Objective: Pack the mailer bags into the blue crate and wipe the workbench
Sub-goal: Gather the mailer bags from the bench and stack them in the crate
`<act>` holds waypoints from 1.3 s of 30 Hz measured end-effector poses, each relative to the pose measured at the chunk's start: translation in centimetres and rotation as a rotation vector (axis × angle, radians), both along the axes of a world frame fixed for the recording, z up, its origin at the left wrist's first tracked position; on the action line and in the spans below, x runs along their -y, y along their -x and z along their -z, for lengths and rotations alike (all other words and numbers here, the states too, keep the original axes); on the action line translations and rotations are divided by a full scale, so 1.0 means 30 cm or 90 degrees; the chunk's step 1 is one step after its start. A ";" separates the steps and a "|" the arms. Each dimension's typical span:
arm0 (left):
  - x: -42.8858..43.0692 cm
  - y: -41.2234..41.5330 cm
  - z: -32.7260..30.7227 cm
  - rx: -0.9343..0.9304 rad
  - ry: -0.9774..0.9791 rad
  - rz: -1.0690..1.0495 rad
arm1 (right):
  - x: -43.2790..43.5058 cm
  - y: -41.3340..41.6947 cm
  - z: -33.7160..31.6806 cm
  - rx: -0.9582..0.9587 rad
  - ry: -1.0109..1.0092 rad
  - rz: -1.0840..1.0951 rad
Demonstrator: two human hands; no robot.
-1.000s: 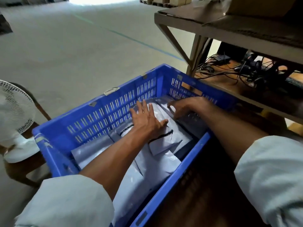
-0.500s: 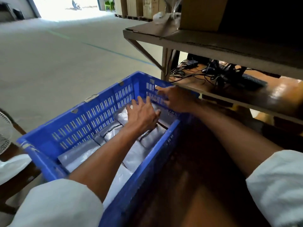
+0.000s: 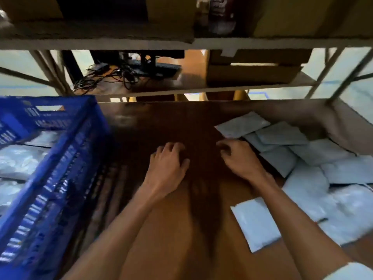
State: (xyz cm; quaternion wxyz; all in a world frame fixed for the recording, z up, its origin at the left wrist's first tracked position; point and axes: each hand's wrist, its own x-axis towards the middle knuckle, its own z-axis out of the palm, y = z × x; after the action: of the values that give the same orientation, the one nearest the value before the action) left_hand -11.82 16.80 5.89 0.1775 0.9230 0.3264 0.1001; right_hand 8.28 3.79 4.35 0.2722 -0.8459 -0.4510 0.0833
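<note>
Both my arms are out over the dark wooden table (image 3: 161, 126). My left fingers (image 3: 173, 147) are loosely curled, tips pointing down at the wood, nothing in them. My right fingers (image 3: 226, 145) are curled loosely too and hold nothing, just beside the near corner of the loose mailer bags (image 3: 314, 152). I can't tell if either set of tips touches the wood; the view is blurred.

That grey-white heap sprawls across the right side of the table, bags overlapping. One single bag (image 3: 255, 223) lies apart, flat, under my right forearm. Over on my left is the blue crate (image 3: 66, 150), its slotted wall at the table's left edge, with packed bags (image 3: 18, 160) lying inside. Behind the table, a shelf (image 3: 191, 87) carries a tangle of black cables (image 3: 113, 75) and a cardboard box (image 3: 252, 74).
</note>
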 end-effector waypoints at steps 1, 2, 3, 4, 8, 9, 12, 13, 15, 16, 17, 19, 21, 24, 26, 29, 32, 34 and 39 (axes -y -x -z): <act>0.062 -0.046 0.041 -0.016 0.012 0.036 | 0.089 -0.021 0.031 0.000 0.002 0.030; 0.123 -0.090 0.081 -0.031 0.020 0.073 | 0.171 -0.038 0.061 0.000 -0.002 0.063; 0.184 -0.128 0.114 -0.040 0.026 0.112 | 0.246 -0.052 0.088 0.003 -0.005 0.101; 0.246 -0.164 0.140 -0.048 0.031 0.154 | 0.315 -0.066 0.111 0.016 -0.010 0.143; 0.472 -0.274 0.220 -0.078 0.039 0.336 | 0.537 -0.125 0.177 0.143 0.053 0.332; 0.521 -0.292 0.238 -0.091 0.033 0.374 | 0.578 -0.145 0.194 0.145 0.091 0.370; 0.625 -0.322 0.302 -0.142 0.003 0.450 | 0.654 -0.195 0.247 0.064 0.221 0.380; 0.643 -0.323 0.320 -0.157 -0.002 0.456 | 0.663 -0.200 0.264 0.051 0.243 0.361; 0.652 -0.318 0.336 -0.160 -0.015 0.440 | 0.662 -0.186 0.285 0.053 0.252 0.329; 0.644 -0.311 0.338 -0.156 -0.026 0.428 | 0.656 -0.172 0.291 0.056 0.243 0.317; 0.631 -0.300 0.338 -0.156 -0.040 0.413 | 0.646 -0.157 0.295 0.056 0.233 0.299; 0.583 -0.262 0.347 -0.175 -0.070 0.366 | 0.629 -0.143 0.308 0.056 0.212 0.251; 0.515 -0.212 0.358 -0.177 -0.090 0.299 | 0.615 -0.158 0.308 0.060 0.165 0.251; 0.403 -0.147 0.380 -0.168 -0.120 0.193 | 0.601 -0.201 0.320 0.058 0.180 0.306; 0.341 -0.110 0.393 -0.171 -0.122 0.135 | 0.583 -0.195 0.341 0.058 0.250 0.286; 0.271 -0.066 0.409 -0.162 -0.109 0.072 | 0.533 -0.112 0.341 0.068 0.248 0.252; 0.229 -0.027 0.419 -0.158 -0.122 0.035 | 0.478 0.030 0.328 0.050 0.218 0.200; 0.207 -0.004 0.425 -0.150 -0.138 0.016 | 0.436 0.145 0.322 0.034 0.184 0.118; 0.167 0.071 0.426 -0.144 -0.122 -0.058 | 0.345 0.247 0.307 0.046 0.119 -0.035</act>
State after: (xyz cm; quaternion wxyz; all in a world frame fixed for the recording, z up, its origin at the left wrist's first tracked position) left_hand -13.95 11.80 -6.90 0.0457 0.9252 0.3751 0.0340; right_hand 0.87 -6.57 -4.87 0.1735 -0.8575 -0.4736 0.1018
